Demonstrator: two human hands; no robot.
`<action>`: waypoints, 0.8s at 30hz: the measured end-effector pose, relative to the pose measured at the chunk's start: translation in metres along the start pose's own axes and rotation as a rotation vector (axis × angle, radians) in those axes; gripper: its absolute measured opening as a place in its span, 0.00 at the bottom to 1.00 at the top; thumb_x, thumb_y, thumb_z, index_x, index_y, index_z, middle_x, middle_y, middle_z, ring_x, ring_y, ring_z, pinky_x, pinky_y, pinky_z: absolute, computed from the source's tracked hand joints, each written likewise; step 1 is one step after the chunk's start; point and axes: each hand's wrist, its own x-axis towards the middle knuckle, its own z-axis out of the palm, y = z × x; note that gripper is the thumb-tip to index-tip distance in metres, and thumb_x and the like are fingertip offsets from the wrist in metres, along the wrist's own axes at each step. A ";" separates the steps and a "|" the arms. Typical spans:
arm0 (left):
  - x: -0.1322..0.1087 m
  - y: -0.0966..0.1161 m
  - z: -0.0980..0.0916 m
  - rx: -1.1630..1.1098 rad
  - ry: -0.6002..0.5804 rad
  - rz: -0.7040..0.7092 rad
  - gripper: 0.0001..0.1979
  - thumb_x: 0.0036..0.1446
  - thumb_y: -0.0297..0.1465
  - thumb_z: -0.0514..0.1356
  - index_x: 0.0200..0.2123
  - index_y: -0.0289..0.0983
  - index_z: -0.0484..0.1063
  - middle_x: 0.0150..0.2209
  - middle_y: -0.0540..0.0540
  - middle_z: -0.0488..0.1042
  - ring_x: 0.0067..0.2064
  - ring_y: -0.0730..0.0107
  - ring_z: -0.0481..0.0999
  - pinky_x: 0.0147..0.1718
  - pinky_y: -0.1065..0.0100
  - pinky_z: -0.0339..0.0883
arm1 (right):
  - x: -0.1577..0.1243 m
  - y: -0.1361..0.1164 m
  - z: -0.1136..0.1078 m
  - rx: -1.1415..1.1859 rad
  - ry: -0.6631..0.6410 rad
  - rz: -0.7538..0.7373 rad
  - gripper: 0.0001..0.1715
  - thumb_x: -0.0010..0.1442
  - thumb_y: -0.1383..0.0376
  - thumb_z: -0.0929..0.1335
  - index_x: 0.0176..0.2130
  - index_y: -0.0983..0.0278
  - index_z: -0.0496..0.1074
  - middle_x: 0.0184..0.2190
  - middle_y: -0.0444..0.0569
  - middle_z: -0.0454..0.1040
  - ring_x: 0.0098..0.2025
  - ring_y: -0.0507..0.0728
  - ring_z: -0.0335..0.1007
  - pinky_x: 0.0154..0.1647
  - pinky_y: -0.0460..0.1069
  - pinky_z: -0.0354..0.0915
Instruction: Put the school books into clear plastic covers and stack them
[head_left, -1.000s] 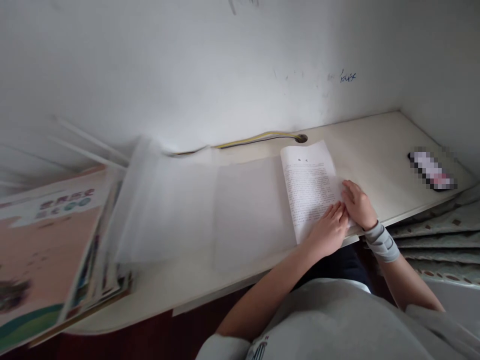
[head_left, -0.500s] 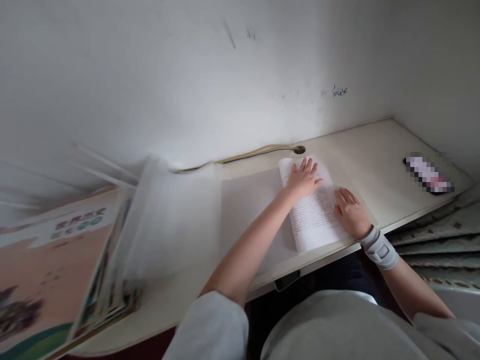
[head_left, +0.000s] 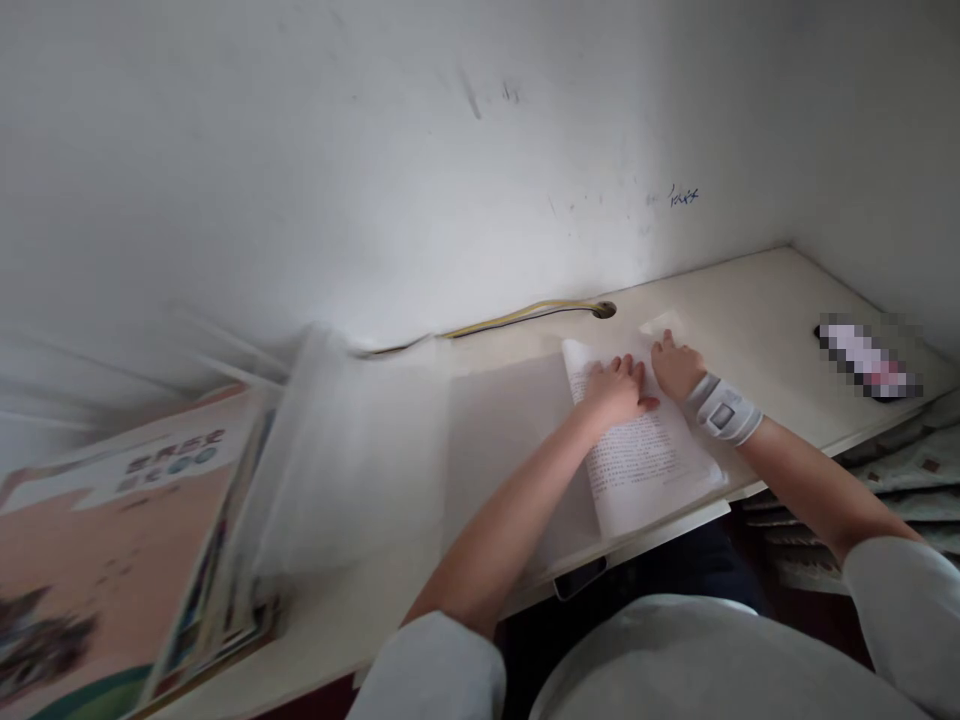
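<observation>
The printed sheet lies on the desk close to its front edge, toward the right end, with its lower corner a little over that edge. The left hand rests flat on the upper half of the sheet, fingers close together and pressed down on the paper. The right hand, with a grey wrist brace, is now at the far right corner of the sheet. Half a second ago it lay lower, on the right margin nearer the front edge, so it has travelled up along the paper. In the same time the left hand has drawn back slightly from the top edge. The right fingers lie together over the corner, which looks a bit raised, but I cannot tell if they pinch it or only press it. So both hands have gathered at the far end of the sheet, side by side and almost touching, and the near half is uncovered. A clear plastic sleeve lies just left of the sheet and partly under it. A yellow cable runs along the back edge, and a stack of magazines sits at the left end.
</observation>
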 end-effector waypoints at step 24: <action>0.024 -0.017 0.004 -0.072 0.080 0.182 0.32 0.55 0.49 0.53 0.57 0.37 0.61 0.57 0.39 0.65 0.55 0.53 0.63 0.50 0.59 0.58 | -0.003 0.019 0.005 0.256 0.125 -0.339 0.25 0.63 0.67 0.57 0.58 0.67 0.61 0.59 0.58 0.63 0.57 0.59 0.63 0.53 0.55 0.64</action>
